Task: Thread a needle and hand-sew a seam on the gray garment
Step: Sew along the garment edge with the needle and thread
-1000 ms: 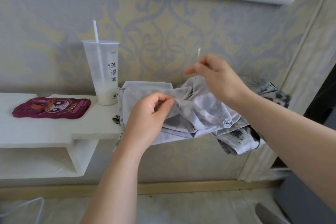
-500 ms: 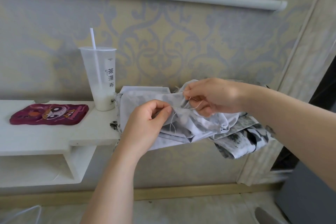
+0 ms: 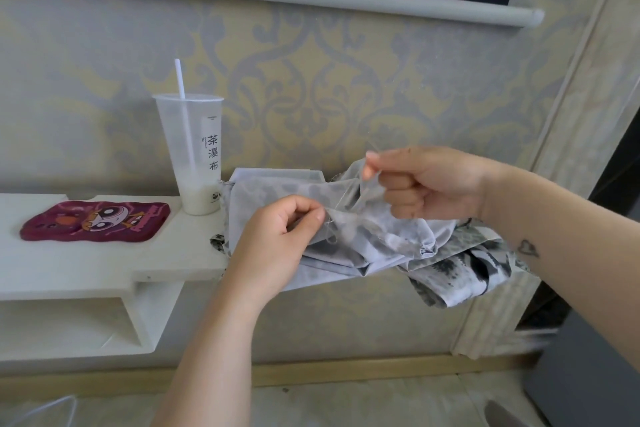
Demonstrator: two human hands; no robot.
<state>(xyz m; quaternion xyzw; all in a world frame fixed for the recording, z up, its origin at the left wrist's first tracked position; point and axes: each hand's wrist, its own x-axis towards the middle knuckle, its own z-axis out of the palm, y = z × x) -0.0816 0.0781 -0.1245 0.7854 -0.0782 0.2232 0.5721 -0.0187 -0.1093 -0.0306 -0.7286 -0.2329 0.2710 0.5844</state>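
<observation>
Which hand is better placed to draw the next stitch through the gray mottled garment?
Right, probably. The right hand pinches the lifted edge of the gray mottled garment, where pale thread runs down; the left hand only pinches a fold, steadying it. Needle not discernible.

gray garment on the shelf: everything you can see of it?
The gray mottled thin-fabric garment lies crumpled at the right end of the white shelf, overhanging it; a bolder black-and-white printed part hangs lower right. The left hand pinches a fold near its middle, the right hand pinches a raised, semi-sheer edge. A pale thread runs between the pinches.
</observation>
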